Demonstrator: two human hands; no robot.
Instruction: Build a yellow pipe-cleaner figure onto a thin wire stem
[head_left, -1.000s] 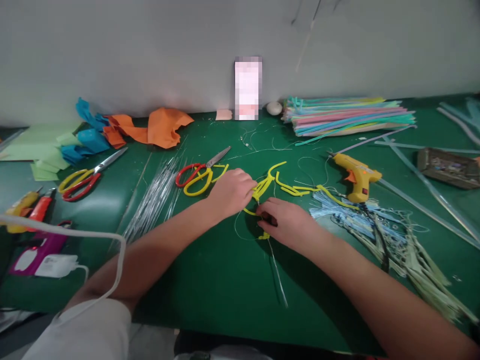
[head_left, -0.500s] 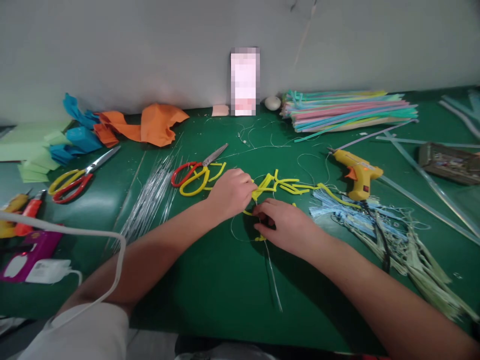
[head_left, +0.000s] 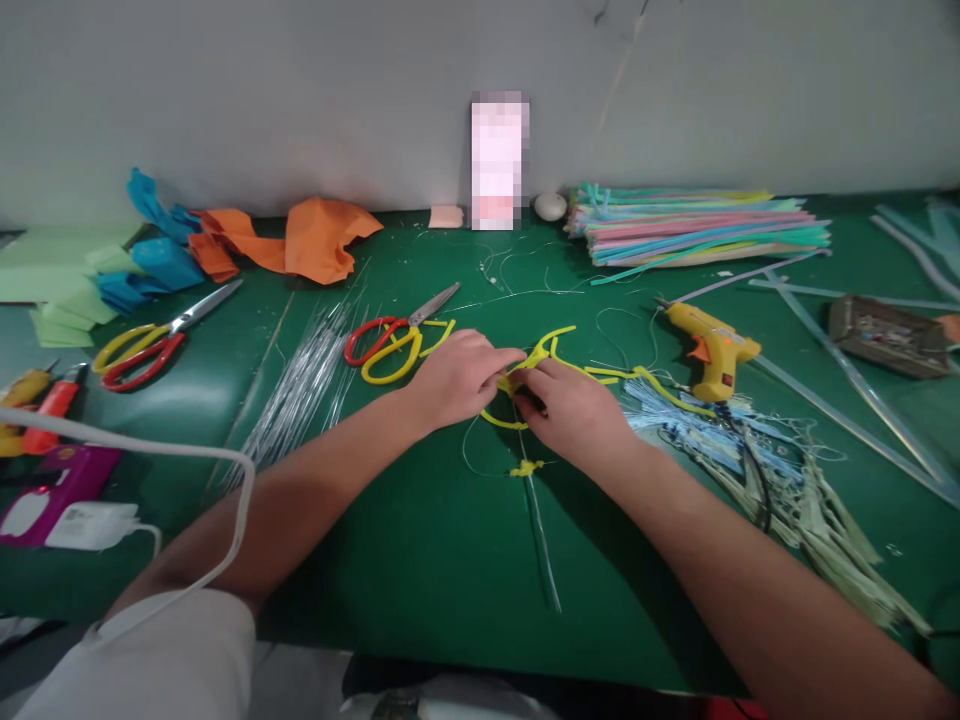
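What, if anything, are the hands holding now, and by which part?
The left hand and right hand pinch the yellow pipe-cleaner pieces where they bunch together; the exact contact spots are hidden.

A plain grey wall (head_left: 300,90) stands right behind the worktop (head_left: 420,570), filling the whole upper part of what I can see. High up, right of the middle, it carries a few small dark marks (head_left: 600,18), with a faint pale streak (head_left: 621,80) slanting below them. The worktop is deep green, its back edge set along the foot of the wall, and a thin straight seam (head_left: 279,335) cuts across it on the left. The light is dim and cool, and the top right corner falls away darker. Below the near edge shows some pale grey floor (head_left: 296,685).
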